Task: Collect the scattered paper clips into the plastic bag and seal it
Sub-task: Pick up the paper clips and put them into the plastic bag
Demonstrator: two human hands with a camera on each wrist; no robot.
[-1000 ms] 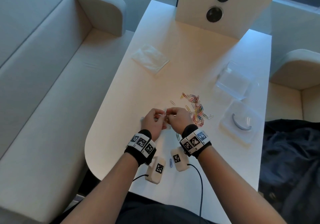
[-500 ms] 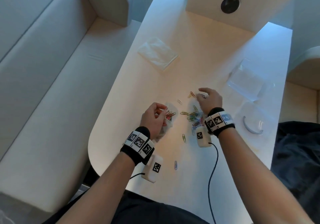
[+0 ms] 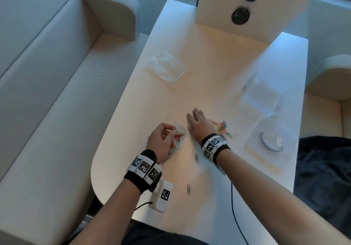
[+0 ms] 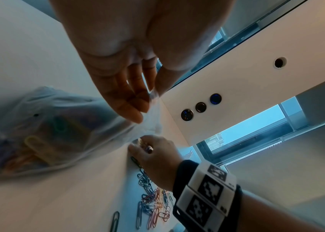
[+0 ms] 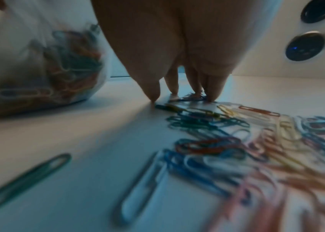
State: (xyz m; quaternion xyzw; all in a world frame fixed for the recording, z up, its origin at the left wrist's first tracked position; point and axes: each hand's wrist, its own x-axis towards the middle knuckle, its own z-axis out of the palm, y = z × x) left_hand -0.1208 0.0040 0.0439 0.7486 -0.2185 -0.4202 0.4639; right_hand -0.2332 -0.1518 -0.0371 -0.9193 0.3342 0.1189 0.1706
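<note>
My left hand pinches the rim of a clear plastic bag that holds several coloured paper clips; in the left wrist view the bag hangs below my fingers. My right hand reaches past the bag with straight fingers, and its fingertips press down on clips at the far left edge of the pile. The main pile of clips lies just right of that hand. Two loose clips lie nearer to me.
A flat stack of clear bags lies at the back left of the white table. A clear box and a clear lid with a blue curved piece sit right. A white panel with round sockets stands behind.
My right hand left the bag's mouth, reached out to the clip pile and now touches clips at its left edge. The left hand keeps hold of the bag.
</note>
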